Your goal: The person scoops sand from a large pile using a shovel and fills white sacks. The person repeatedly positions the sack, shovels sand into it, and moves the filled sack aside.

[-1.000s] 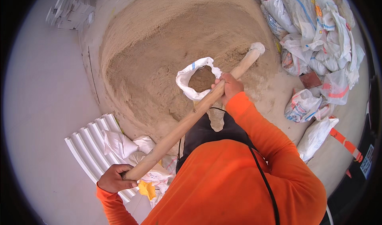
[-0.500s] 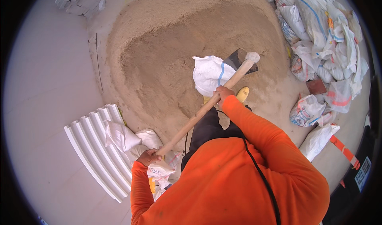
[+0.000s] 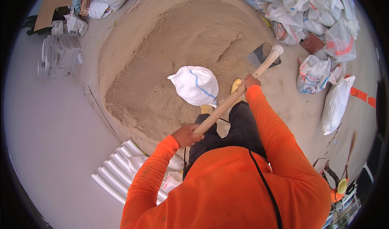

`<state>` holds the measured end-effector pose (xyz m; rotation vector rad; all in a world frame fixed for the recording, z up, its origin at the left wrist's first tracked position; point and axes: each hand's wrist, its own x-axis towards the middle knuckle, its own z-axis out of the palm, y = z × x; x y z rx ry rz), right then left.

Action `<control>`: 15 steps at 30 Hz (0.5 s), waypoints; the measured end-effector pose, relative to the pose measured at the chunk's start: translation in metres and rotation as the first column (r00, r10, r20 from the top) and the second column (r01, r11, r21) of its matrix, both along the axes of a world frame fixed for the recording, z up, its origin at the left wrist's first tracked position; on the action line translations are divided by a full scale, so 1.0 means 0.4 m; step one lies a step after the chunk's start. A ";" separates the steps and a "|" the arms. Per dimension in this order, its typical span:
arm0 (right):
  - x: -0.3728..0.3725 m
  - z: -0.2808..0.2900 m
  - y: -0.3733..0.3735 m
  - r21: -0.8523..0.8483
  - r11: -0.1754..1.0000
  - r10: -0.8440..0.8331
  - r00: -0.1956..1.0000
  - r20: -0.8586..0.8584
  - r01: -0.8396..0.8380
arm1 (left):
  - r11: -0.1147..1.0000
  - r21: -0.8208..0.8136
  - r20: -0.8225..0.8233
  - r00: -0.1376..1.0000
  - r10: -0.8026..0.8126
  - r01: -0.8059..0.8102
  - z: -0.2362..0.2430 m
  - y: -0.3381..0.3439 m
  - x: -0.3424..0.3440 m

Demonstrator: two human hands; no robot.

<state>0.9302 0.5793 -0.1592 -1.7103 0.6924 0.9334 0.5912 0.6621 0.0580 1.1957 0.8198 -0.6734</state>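
Observation:
Both my hands grip a long wooden-handled hoe (image 3: 227,102), slanting from my waist up to the far right. My left hand (image 3: 188,136) is closed round the near end of the handle. Farther up, my right hand (image 3: 252,81) wraps round it, nearer the head. The dark, flat hoe blade (image 3: 256,58) hangs low over the sand at the heap's right edge; I cannot tell if it touches. A bulging white sack (image 3: 195,85) with a blue stripe sits at my feet, left of the handle. Beyond it spreads a wide sand heap (image 3: 142,71).
Filled and crumpled sacks (image 3: 291,26) pile up at the far right, with a lone white sack (image 3: 337,105) nearer. White corrugated sheets (image 3: 111,174) lie at the near left. Grey stacked blocks (image 3: 60,55) stand far left. Yellow boots (image 3: 236,84) show on my feet.
The hoe has swung right, and its blade now stands apart from the white sack. My left hand has come forward and right along with the handle. The view has shifted.

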 end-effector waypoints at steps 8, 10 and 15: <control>0.166 -0.124 -0.011 -0.108 0.957 0.252 0.955 -0.158 -0.270 | 0.991 0.063 -0.113 0.987 -0.112 0.120 -0.387 -0.009 0.677; 0.146 -0.194 -0.028 -0.059 0.924 0.355 0.904 -0.239 -0.379 | 0.994 0.026 -0.224 0.969 -0.100 0.108 -0.384 -0.013 0.694; -0.109 -0.138 0.142 0.172 0.980 0.183 0.792 -0.583 -0.100 | 0.969 0.073 -0.386 0.903 -0.190 0.235 -0.258 0.146 0.504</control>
